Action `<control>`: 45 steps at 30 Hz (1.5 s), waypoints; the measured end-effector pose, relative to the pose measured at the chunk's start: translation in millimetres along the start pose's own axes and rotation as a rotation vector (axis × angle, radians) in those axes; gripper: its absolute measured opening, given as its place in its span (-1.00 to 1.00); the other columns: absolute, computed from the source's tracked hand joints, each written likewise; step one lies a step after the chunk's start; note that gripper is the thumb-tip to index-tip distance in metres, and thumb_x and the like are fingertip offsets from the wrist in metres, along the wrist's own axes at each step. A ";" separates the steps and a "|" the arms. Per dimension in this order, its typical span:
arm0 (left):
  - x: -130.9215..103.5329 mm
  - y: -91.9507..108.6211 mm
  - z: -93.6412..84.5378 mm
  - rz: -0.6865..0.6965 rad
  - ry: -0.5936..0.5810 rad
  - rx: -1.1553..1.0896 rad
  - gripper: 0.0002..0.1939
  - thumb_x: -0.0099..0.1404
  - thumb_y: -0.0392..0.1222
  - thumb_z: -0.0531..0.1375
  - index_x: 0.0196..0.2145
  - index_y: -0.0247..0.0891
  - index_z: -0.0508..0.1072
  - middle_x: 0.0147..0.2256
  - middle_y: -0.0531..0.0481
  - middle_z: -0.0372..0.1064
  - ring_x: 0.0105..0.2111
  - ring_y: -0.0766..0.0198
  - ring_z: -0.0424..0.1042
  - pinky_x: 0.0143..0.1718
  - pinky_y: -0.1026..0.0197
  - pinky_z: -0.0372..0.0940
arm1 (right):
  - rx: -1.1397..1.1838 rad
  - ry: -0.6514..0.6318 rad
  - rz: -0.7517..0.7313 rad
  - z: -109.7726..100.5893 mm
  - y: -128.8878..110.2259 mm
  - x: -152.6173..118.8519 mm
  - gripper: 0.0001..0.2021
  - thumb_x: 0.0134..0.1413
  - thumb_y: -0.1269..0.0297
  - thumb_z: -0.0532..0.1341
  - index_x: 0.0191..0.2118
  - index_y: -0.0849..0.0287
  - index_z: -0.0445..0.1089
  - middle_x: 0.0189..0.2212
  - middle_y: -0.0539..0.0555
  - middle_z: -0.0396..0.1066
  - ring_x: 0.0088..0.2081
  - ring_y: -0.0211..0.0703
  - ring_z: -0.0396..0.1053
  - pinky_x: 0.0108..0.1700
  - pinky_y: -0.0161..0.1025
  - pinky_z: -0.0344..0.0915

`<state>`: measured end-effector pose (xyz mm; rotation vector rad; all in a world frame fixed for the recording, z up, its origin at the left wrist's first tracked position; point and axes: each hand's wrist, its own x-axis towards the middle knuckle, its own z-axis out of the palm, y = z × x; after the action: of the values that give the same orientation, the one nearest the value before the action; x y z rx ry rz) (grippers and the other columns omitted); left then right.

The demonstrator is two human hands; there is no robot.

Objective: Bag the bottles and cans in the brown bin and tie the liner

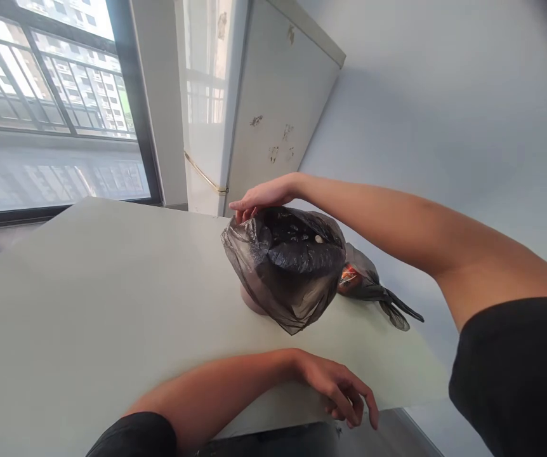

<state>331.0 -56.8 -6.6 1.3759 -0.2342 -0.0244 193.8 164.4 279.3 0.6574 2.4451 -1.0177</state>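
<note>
A thin, dark, see-through plastic bag (297,285) is draped over a small pinkish container (253,301) on the white table. The bag's mouth gapes upward, with crinkled dark plastic inside and a small pale spot near its right side. My right hand (268,193) reaches across to the far left of the mouth, its fingers curled onto the rim of the bag. Nearer to me, my left hand (342,390) hangs at the table's front edge, loosely bent with fingers apart and holding nothing.
A knotted dark plastic bag (359,279) with something orange-red inside lies behind and right of the container, by the wall. The white table (112,317) extends left toward a window (54,76). A white fridge (273,95) stands beyond the table.
</note>
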 end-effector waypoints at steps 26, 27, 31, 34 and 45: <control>0.9 -0.8 -0.1 -0.047 0.030 -0.028 -0.59 0.25 -0.04 0.40 -0.01 -0.25 0.48 -0.34 0.01 0.48 -0.45 0.28 0.43 -0.41 0.22 0.38 | -0.199 0.805 0.172 64.0 54.2 -146.5 -0.70 0.12 0.00 0.35 -0.18 0.12 0.60 -0.26 0.11 0.61 -0.20 -0.05 0.52 -0.13 -0.15 0.39; 1.3 -1.6 -0.2 -0.046 0.032 -0.029 -0.59 0.25 -0.03 0.40 -0.02 -0.24 0.47 -0.34 0.01 0.48 -0.45 0.29 0.43 -0.41 0.22 0.38 | -0.191 0.793 0.168 64.5 54.4 -146.8 -0.66 0.12 -0.03 0.35 -0.14 0.11 0.59 -0.21 0.12 0.61 -0.17 -0.03 0.52 -0.13 -0.15 0.40; 1.5 -2.1 0.3 -0.036 0.016 -0.033 -0.59 0.27 -0.04 0.40 -0.01 -0.25 0.47 -0.34 0.01 0.48 -0.44 0.29 0.43 -0.39 0.24 0.37 | -0.283 0.758 0.120 72.0 50.6 -150.2 -0.56 0.00 -0.01 0.45 -0.03 0.08 0.58 -0.07 0.16 0.59 -0.10 0.02 0.51 -0.12 -0.13 0.41; 0.8 0.0 1.1 -0.022 -0.010 -0.037 -0.58 0.27 -0.02 0.40 -0.01 -0.26 0.47 -0.34 0.00 0.49 -0.43 0.28 0.43 -0.39 0.24 0.37 | -0.203 0.828 0.094 71.1 55.3 -151.9 -0.72 0.06 0.07 0.42 -0.17 0.12 0.61 -0.23 0.12 0.60 -0.20 -0.02 0.51 -0.12 -0.12 0.41; -0.3 0.8 -0.3 -0.021 -0.028 -0.026 -0.54 0.27 0.01 0.41 0.01 -0.27 0.46 -0.32 -0.03 0.50 -0.43 0.27 0.45 -0.39 0.23 0.39 | 0.820 0.769 0.169 78.3 150.4 -92.9 -0.60 -0.26 0.16 0.60 -0.27 0.16 0.54 -0.48 0.04 0.56 -0.43 -0.11 0.46 -0.34 -0.18 0.48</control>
<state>330.6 -56.3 -5.9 1.3529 -0.2418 -0.0636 368.0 175.8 196.1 1.7545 2.3793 -1.9885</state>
